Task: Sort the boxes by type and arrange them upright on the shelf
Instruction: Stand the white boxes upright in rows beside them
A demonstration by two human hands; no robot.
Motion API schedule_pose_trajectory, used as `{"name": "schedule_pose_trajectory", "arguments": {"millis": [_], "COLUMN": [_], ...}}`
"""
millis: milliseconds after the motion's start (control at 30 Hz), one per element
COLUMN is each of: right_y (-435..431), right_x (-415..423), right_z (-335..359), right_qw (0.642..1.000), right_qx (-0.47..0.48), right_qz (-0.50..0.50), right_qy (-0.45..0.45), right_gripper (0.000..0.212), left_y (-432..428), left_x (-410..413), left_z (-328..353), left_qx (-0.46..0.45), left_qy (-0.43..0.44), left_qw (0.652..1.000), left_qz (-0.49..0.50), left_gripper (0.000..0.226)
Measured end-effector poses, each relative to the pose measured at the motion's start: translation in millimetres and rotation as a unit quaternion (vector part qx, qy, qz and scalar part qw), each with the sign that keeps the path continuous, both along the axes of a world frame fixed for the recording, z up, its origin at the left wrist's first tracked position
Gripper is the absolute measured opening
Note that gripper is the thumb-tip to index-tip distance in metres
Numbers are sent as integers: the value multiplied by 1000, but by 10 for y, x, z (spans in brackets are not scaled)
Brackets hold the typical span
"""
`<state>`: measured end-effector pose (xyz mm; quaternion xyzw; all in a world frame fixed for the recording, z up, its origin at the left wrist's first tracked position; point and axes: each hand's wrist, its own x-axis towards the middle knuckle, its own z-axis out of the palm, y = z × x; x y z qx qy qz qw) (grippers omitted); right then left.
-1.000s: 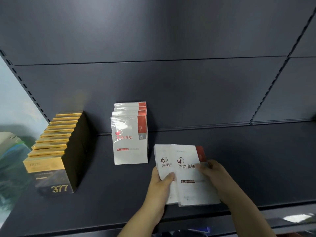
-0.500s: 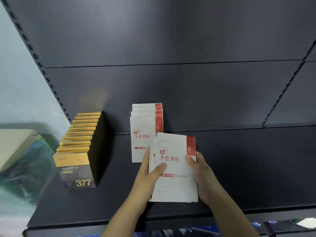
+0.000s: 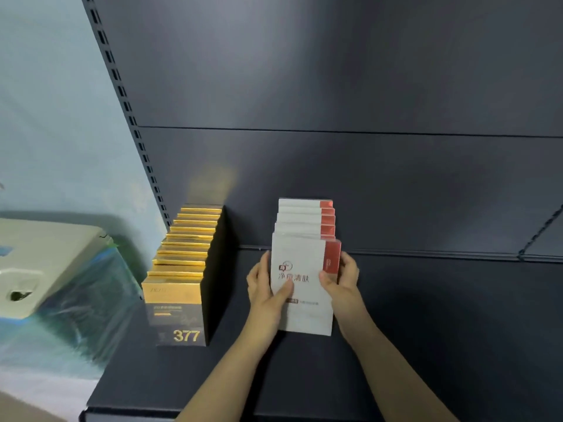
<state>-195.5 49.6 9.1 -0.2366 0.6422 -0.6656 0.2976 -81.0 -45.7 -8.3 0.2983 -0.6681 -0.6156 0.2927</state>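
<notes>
- Gold boxes (image 3: 179, 269) stand in a finished row on the shelf (image 3: 426, 330).
- My left hand (image 3: 265, 287) and right hand (image 3: 341, 278) clamp the front white box (image 3: 301, 284), upright against its row.
- I see nothing left unsorted.

I assess this as a retail shop. The fixture is a dark metal gondola shelf (image 3: 426, 345) with a slotted upright (image 3: 122, 95) and a panelled back wall (image 3: 335, 86). Left of my fingers (image 3: 259, 269) stands a row of gold-and-black boxes (image 3: 179, 281), the front one marked 377; just behind my fingers, a faced-up row of white-and-red boxes (image 3: 304, 217).
</notes>
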Motion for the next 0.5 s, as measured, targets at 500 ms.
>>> {"name": "schedule_pose_trajectory", "arguments": {"millis": [500], "right_y": [-75], "right_x": [-113], "right_z": [-183], "right_qw": [994], "right_qx": [-43], "right_qz": [83], "right_qy": [-62], "right_gripper": [58], "left_y": [-109], "left_x": [-161], "left_z": [-206], "left_qx": [92], "left_qy": [40], "left_qw": [993], "left_qz": [-58], "left_gripper": [70]}}
